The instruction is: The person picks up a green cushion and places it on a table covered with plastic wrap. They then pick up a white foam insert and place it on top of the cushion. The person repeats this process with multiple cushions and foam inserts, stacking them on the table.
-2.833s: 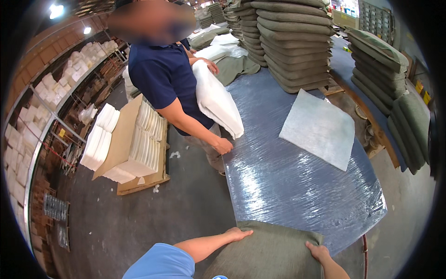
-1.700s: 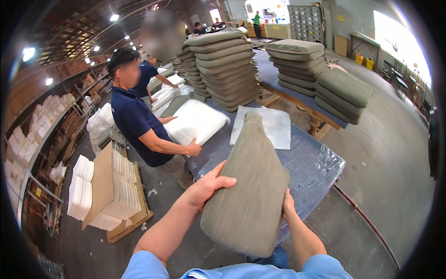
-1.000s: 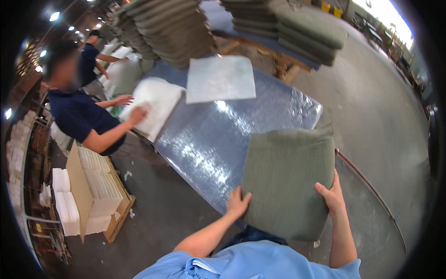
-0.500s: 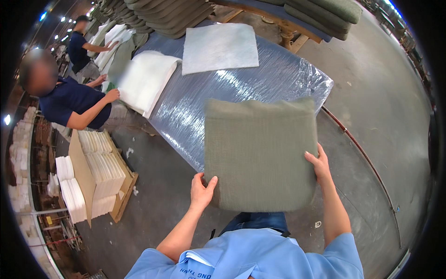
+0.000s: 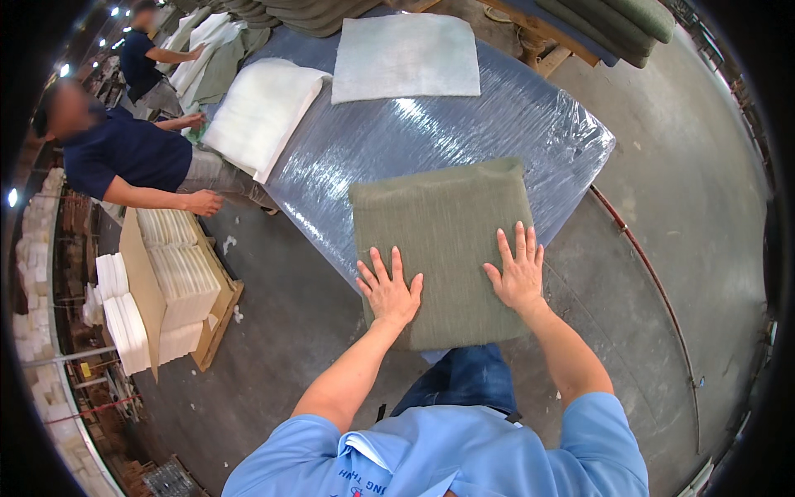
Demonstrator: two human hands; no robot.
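An olive-green fabric-covered cushion (image 5: 443, 215) lies before me on the near corner of the plastic-wrapped table (image 5: 397, 137). My left hand (image 5: 391, 290) rests on the cushion's left part with its fingers spread. On the right part, my right hand (image 5: 517, 269) lies with fingers stretched out too. Both palms press on the top face, and neither hand grips anything. Farther off, a white padding sheet (image 5: 406, 58) lies flat on the table. A folded white pad (image 5: 263, 112) is at the table's left side.
Left of the table stands a person in a dark shirt (image 5: 137, 153), with another person (image 5: 142, 62) farther back. White pads (image 5: 178, 265) are stacked on a pallet at the left. Green cushions (image 5: 609, 25) lie at the far right. A reddish hose (image 5: 642, 248) runs along the floor.
The cushion has gone from being held by its sides to lying on the table corner. Both hands have opened onto its top. The nearer person has turned and drawn an arm back from the white pad.
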